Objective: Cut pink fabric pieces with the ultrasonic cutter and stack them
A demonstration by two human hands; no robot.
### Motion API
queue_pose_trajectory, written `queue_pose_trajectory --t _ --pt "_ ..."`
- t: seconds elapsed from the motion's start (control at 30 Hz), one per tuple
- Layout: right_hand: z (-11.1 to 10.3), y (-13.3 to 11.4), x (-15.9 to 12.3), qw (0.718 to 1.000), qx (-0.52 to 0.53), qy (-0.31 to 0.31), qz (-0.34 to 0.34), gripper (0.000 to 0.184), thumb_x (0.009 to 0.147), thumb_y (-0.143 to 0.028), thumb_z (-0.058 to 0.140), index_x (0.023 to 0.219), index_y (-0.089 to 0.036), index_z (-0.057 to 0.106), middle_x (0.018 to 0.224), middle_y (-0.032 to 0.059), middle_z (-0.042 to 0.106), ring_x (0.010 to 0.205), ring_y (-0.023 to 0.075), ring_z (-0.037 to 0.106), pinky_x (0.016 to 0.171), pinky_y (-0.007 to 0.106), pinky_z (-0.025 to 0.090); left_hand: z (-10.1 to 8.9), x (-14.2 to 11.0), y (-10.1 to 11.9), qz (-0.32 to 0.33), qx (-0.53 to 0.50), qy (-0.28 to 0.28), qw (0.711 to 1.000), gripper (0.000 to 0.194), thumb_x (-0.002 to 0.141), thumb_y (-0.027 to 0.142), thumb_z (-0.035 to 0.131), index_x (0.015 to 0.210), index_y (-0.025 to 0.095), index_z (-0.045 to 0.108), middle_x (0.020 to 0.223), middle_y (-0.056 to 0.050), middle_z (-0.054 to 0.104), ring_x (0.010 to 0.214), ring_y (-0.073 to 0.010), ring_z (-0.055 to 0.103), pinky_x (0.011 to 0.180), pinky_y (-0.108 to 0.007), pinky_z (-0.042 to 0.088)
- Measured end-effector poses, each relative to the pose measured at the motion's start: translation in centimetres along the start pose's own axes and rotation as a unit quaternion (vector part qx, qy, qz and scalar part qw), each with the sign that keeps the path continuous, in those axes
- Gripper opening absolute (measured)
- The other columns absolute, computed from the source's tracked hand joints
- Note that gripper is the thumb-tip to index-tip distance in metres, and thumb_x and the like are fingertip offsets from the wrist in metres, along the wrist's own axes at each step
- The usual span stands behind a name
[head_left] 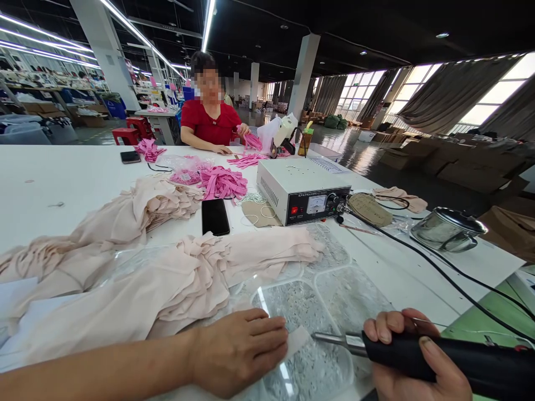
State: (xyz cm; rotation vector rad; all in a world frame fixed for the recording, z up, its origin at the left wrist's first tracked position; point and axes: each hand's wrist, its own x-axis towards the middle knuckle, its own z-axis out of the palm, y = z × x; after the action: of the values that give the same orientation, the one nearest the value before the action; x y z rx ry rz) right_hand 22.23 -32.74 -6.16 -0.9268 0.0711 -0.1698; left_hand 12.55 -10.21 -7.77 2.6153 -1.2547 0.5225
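My right hand (412, 356) is wrapped round the black handle of a hand-held ultrasonic tool (443, 356) with a metal tip. The tip points left, close to the end of a beige fabric strip (297, 341); I cannot tell whether they touch. Palm down, my left hand (244, 348) lies with its fingers flat over that strip, which is mostly hidden beneath it. Under both is a clear, glossy mat with grey stone-like patches (301, 301). Beyond my left forearm lies a pile of beige fabric pieces (196, 278).
A white control box (309, 189) stands mid-table, its black cable trailing right. Around it are a phone (215, 217), pink strips (223, 182), a steel cup (449, 228) and another beige pile (137, 209). A person in red (211, 125) sits opposite, handling pink strips.
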Motion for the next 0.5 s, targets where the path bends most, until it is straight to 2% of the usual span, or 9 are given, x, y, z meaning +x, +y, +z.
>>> queue_pose_trajectory --t 0.5 --pt "0.06 0.3 0.06 1.0 0.012 0.01 0.02 0.018 0.058 -0.032 0.062 0.072 -0.021 0.06 0.061 -0.0024 0.046 0.049 0.0108 0.044 0.043 0.027 0.044 -0.01 0.05 -0.03 0.001 0.001 -0.001 1.0 0.023 0.097 0.013 0.036 0.104 0.007 0.058 0.1 -0.016 0.064 0.105 -0.0241 0.057 0.086 -0.034 0.047"
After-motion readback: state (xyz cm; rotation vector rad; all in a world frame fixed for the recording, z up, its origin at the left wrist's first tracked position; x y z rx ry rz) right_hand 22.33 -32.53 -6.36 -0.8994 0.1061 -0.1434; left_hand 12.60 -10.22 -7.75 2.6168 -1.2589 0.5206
